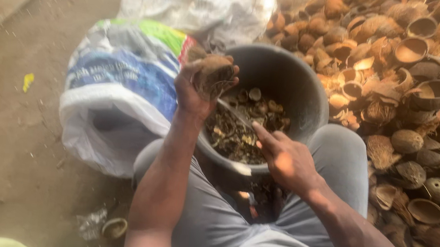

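Over the bucket (310,103), left hand (193,90) holds a coconut shell (213,75); right hand (287,159) a knife (235,114).

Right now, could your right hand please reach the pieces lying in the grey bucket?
Probably yes: the right hand is at the bucket's near rim, its top is open, and nothing covers the pieces.

dirt ground (3,132) w/ coconut shell pile (423,80), printed sack (119,84), grey bucket (311,95), yellow scrap (27,82).

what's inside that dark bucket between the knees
The bucket holds a loose heap of brown shell scraps. The left hand with its coconut shell covers part of it; the bottom is hidden.
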